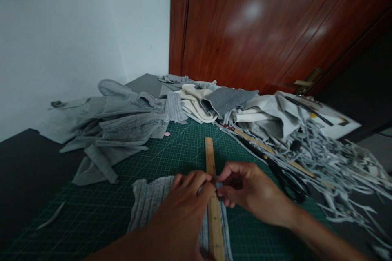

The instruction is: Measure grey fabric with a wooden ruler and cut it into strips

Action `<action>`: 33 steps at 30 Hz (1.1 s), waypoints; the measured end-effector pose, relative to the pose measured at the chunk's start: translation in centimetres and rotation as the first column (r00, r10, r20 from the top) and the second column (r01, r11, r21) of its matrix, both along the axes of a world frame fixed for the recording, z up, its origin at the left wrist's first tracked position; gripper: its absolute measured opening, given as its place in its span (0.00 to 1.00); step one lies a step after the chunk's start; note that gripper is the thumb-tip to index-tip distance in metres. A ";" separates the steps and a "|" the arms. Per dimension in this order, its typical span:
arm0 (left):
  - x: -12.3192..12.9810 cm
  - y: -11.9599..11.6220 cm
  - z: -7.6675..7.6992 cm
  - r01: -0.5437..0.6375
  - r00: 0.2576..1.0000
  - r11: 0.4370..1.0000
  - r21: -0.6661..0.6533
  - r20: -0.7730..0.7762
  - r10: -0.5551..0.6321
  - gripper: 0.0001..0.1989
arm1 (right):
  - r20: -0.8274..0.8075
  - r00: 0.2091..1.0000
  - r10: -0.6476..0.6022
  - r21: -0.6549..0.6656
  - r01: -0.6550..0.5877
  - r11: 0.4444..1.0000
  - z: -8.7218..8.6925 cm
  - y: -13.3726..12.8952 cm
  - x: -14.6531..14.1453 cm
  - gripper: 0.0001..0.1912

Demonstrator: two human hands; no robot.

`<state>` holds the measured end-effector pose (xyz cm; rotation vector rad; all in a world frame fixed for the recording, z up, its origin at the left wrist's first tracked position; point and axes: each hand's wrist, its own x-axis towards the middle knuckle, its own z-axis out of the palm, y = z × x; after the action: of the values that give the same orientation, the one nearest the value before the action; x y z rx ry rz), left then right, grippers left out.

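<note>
A piece of grey ribbed fabric lies on the green cutting mat in front of me. Lengthwise over its right side rests a wooden ruler, its far end reaching beyond the fabric onto the mat. My left hand presses down on the ruler and fabric, fingers bent, fingertips at the ruler's left edge. At the ruler's right edge, my right hand is closed in a pinch at the fabric's edge. Its fingertips partly hide what is between them.
Crumpled grey garments lie at the left, and folded cream and grey cloth at the back. Black-handled scissors rest right of my right hand, beside a heap of cut fabric strips. A wooden door stands behind.
</note>
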<state>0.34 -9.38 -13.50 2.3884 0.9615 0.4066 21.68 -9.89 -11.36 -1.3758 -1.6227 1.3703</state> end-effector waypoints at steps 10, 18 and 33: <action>-0.3 0.1 -0.6 0.016 0.999 0.999 0.041 0.052 -0.018 0.46 | 0.109 0.993 0.049 0.193 -0.070 0.979 0.2 -1.1 0.3 0.03; -0.4 0.7 -1.7 0.058 0.996 0.996 0.062 0.066 -0.062 0.47 | 0.226 0.972 0.070 0.130 -0.101 0.986 -0.1 -1.7 1.5 0.00; -0.2 0.9 -2.1 0.072 0.997 0.997 0.041 0.023 -0.073 0.48 | 0.333 0.943 0.026 0.092 -0.060 0.994 1.0 1.3 -0.2 0.07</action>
<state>0.10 -8.46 -15.55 2.4405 0.8611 0.4305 21.45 -8.60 -10.36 -1.5821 -1.9204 1.1044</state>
